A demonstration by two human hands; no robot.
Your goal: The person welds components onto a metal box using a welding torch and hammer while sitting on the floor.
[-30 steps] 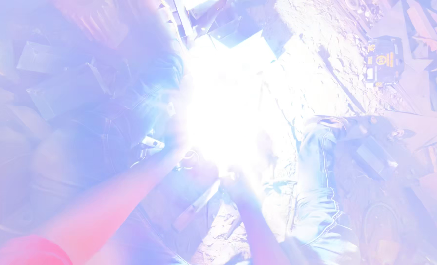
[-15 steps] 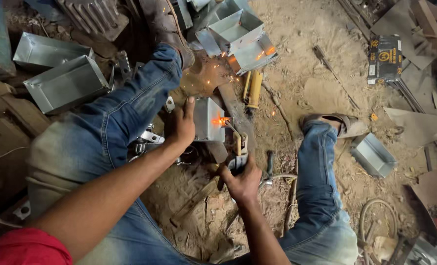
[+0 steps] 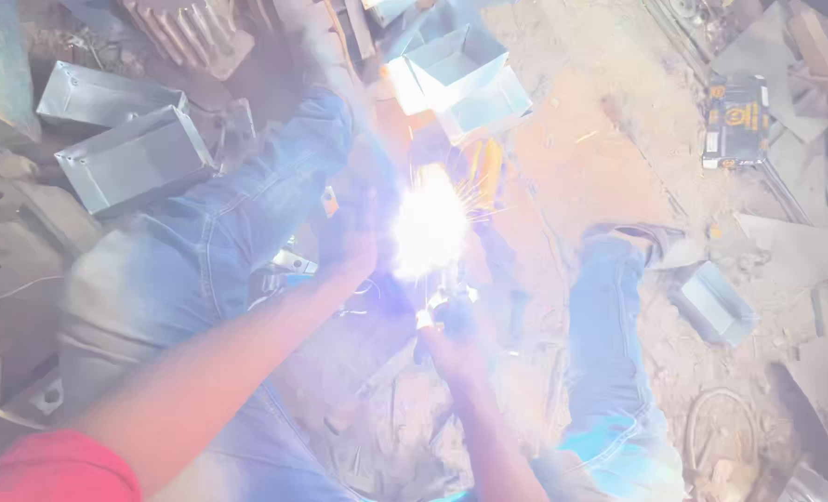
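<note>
White-blue glare from a welding arc (image 3: 430,228) floods the middle of the view, between the person's two knees in faded jeans. The left hand (image 3: 353,237) lies just left of the flash, fingers curled against a small metal workpiece that the light mostly hides; how tightly they grip cannot be told. The right hand (image 3: 456,325) sits just below the arc, closed around a welding electrode holder (image 3: 442,302) whose tip points up into the glare. Sparks scatter toward a yellow-handled tool (image 3: 488,167) on the dirt floor (image 3: 600,167). Folded sheet-metal boxes (image 3: 130,158) rest beside the left knee, and more boxes (image 3: 460,74) lie beyond the arc near the top edge.
</note>
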